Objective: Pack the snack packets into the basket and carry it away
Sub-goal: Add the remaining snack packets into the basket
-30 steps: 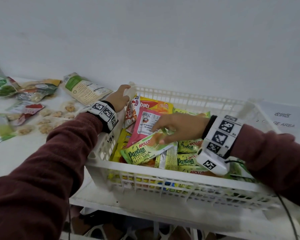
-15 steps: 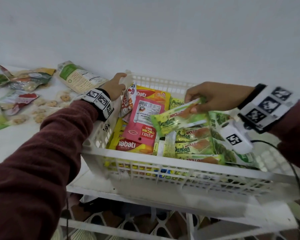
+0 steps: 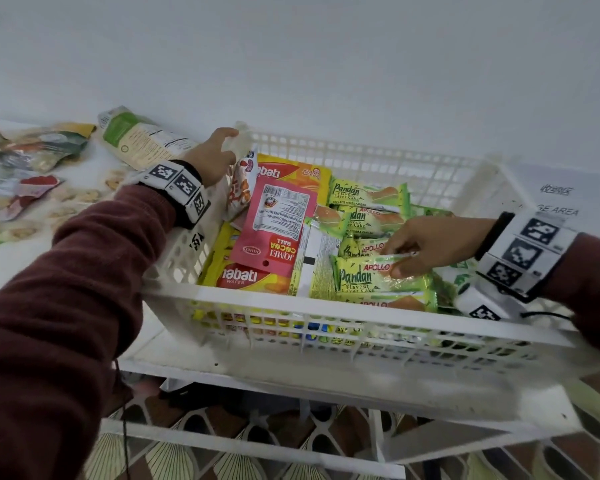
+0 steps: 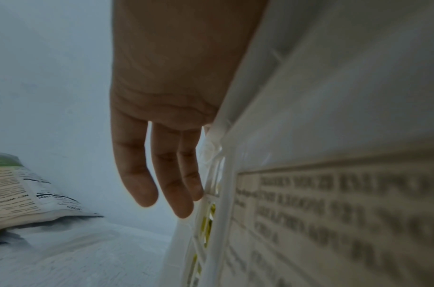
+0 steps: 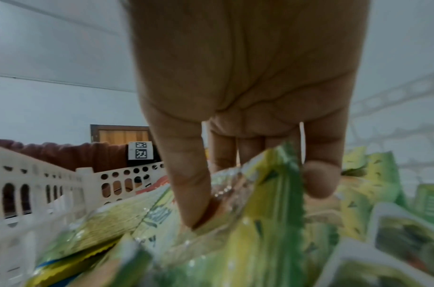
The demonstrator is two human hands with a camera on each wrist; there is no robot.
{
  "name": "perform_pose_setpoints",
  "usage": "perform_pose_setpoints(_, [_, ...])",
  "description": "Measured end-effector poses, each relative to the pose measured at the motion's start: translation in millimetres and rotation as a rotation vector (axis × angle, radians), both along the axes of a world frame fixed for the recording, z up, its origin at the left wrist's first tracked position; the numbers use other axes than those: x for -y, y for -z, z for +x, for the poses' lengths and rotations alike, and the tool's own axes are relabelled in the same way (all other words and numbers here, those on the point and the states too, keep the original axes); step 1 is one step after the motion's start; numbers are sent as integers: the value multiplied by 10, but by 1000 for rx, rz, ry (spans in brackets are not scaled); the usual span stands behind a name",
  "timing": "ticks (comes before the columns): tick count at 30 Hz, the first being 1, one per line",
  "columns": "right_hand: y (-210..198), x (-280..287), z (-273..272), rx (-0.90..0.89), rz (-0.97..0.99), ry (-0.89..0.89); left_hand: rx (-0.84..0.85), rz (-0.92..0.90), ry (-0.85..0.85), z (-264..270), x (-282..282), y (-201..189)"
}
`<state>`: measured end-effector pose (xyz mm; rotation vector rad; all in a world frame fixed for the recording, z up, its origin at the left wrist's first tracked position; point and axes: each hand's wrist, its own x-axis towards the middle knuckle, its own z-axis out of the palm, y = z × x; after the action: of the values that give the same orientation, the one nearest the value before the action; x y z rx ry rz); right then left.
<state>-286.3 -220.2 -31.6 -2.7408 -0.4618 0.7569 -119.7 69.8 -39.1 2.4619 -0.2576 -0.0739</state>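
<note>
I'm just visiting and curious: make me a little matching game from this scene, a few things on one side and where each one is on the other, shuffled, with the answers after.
Things
1. left hand
2. right hand
3. pink cocoa ball packet
4. green and cream packet

Places
A. lying on the table, outside the basket
B. holding the basket's far left corner
C. pinching a green Pandan cake packet inside the basket
D. lying on top of the orange wafer packets in the basket

Pairs: 1-B, 2-C, 3-D, 4-A
</note>
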Motion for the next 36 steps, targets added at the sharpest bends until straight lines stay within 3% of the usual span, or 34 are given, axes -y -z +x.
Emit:
perform_pose_setpoints(7, [49, -97, 30, 25, -29, -124, 10, 2, -2, -18, 6, -9])
perform_pose_setpoints(12, [-41, -154, 54, 15, -140, -52, 17, 15, -9, -10, 1, -3])
perform_pose_setpoints(14, [-162, -215, 93, 158, -207, -72, 22, 20, -7, -4, 0, 4])
perform_pose_setpoints(16, [-234, -348, 150, 359, -127, -165, 24, 20, -1, 4, -3, 14])
perform_pose_setpoints(19, [-189, -610, 201, 437, 14, -419, 29, 17, 7, 23, -7, 31])
perform_pose_setpoints(23, [-79, -851, 232, 414, -233, -599, 20, -8, -10, 58, -17, 48])
perform_pose_setpoints(26, [-52, -893, 283, 394, -285, -629, 19, -19, -6, 60, -16, 47])
perform_pose_setpoints(32, [-8, -879, 308, 570, -119, -724, 17, -56, -2, 41, -19, 35])
perform_pose_setpoints(36, [-131, -804, 385, 659, 66, -648, 6, -61, 3, 30, -18, 29])
